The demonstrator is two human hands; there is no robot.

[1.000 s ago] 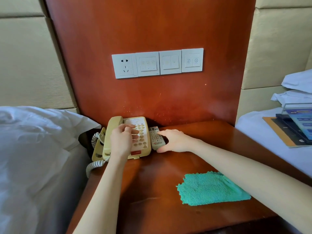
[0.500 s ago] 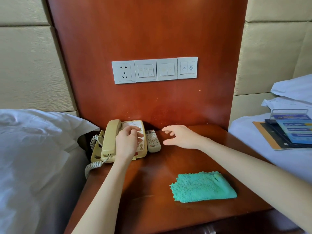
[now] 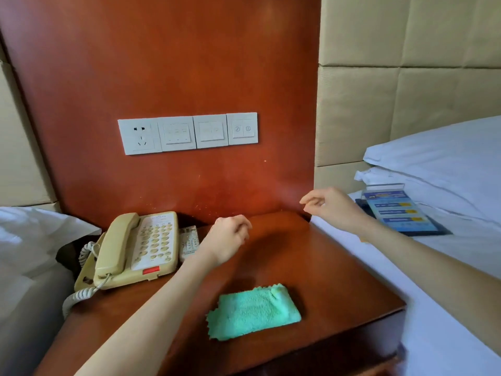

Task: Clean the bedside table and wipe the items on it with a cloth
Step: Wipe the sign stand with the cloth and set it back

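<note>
A reddish wooden bedside table [image 3: 339, 272] carries a beige corded telephone [image 3: 135, 251] at its back left, with a small white remote control [image 3: 189, 241] lying beside it. A folded green cloth [image 3: 253, 312] lies near the table's front middle. My left hand [image 3: 227, 240] hovers over the table just right of the remote, fingers loosely curled, holding nothing. My right hand [image 3: 329, 204] hangs above the table's back right corner, fingers relaxed and empty, apart from everything.
A white bed [image 3: 447, 280] borders the table on the right, with a stack of blue leaflets and a dark folder [image 3: 398, 213] on it and a pillow [image 3: 439, 158] behind. White bedding [image 3: 29, 240] lies on the left. Wall sockets and switches [image 3: 187, 132] sit on the wooden panel.
My left hand has left the telephone and moved right. My right hand has drawn away from the remote toward the right bed. The view has shifted right.
</note>
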